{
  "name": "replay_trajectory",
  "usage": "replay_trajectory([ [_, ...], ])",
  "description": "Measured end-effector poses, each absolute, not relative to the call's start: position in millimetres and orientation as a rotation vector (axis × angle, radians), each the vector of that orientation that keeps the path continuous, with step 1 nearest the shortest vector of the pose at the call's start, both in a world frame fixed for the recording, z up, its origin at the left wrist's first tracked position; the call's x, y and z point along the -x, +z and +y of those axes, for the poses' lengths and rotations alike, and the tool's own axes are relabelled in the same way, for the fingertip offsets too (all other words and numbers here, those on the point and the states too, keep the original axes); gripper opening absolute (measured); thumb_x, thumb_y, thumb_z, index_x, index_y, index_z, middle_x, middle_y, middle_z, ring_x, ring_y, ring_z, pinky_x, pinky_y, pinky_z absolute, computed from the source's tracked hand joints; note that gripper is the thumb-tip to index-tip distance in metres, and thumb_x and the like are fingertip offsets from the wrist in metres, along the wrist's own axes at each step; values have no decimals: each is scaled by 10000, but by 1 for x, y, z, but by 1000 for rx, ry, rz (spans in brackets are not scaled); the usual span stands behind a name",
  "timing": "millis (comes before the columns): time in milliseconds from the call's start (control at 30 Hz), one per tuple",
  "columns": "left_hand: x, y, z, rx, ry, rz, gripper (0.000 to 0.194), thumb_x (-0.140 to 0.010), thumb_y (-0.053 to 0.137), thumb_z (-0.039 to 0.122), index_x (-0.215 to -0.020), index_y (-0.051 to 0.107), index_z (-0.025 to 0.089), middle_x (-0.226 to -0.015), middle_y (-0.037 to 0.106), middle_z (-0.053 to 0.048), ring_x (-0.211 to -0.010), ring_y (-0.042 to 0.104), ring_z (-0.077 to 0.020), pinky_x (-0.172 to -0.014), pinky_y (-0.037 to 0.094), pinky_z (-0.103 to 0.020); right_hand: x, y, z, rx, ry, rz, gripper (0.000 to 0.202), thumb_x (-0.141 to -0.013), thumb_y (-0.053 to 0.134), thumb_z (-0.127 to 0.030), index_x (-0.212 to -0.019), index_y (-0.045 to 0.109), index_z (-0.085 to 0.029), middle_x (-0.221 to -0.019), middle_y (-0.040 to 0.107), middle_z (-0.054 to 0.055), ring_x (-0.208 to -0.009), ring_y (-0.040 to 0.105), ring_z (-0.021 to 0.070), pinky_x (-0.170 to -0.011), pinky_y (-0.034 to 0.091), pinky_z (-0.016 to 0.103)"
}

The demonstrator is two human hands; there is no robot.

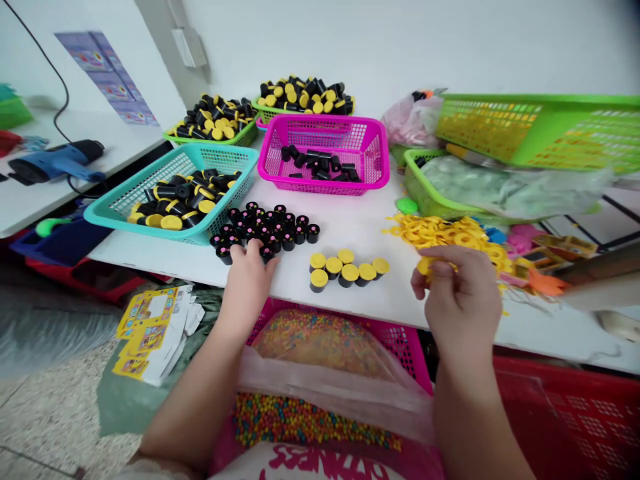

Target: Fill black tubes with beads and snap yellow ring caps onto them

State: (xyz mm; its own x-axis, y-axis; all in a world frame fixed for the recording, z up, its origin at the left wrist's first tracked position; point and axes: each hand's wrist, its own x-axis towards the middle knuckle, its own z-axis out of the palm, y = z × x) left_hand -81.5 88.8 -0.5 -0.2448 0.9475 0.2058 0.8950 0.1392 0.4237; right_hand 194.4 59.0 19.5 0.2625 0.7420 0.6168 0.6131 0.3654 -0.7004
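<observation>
My left hand point(251, 270) reaches into a cluster of small black cylinders point(270, 227) with pink dots on top, its fingertips closed around one at the cluster's front edge. On the right, my right hand point(457, 287) is raised beside the pile of yellow rings point(450, 233), with a small yellow piece point(425, 266) pinched between thumb and fingers. Between both hands stand several black cylinders with yellow caps point(350, 273), upright on the white table point(360, 227).
Behind are a turquoise basket point(195, 235) of yellow-capped cylinders, a magenta basket point(325, 187) of black ones and green baskets point(525, 133). A blue heat gun point(60, 160) lies at left. Below the table edge, a clear bag point(320, 413) holds colourful beads.
</observation>
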Motion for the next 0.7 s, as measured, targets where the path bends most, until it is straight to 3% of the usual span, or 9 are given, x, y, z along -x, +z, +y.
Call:
replay_trajectory([
  [133,81,3,85,-1883,789,2238,290,-837,653,248,-1068,525,130,-1115,518,-179,-967,649,-327,-814,548,-468,-182,19,54,1289,234,-1546,257,-958,520,-269,-1159,678,-288,-1013,582,52,-736,605,143,-622,564,317],
  [200,81,12,76,-1879,836,2155,254,-812,675,239,-980,500,163,-1090,563,-155,-1014,639,-315,-884,532,-483,-174,30,43,1218,421,-1501,324,-944,557,-252,-1258,617,-307,-948,617,33,-711,621,137,-601,564,285],
  [300,77,27,55,-1809,934,1831,274,-820,672,257,-921,421,216,-1100,647,-102,-1017,661,-260,-912,535,-465,-159,52,21,1061,795,-1460,247,-917,629,-252,-1154,664,-308,-804,635,-6,-596,612,102,-503,529,210],
  [467,61,41,22,-1896,919,1212,307,-870,679,301,-1024,422,234,-1159,666,-72,-1040,672,-209,-866,558,-368,-138,55,10,918,1183,-1457,189,-897,665,-253,-1047,763,-310,-1033,623,36,-547,588,46,-447,495,188],
  [700,46,22,20,-2144,1101,849,353,-966,536,321,-1238,322,252,-1235,573,-131,-1166,597,-238,-925,524,-403,-137,29,20,861,1467,-1179,166,-863,720,-271,-1012,770,-325,-846,660,-4,-475,519,25,-395,422,152],
])
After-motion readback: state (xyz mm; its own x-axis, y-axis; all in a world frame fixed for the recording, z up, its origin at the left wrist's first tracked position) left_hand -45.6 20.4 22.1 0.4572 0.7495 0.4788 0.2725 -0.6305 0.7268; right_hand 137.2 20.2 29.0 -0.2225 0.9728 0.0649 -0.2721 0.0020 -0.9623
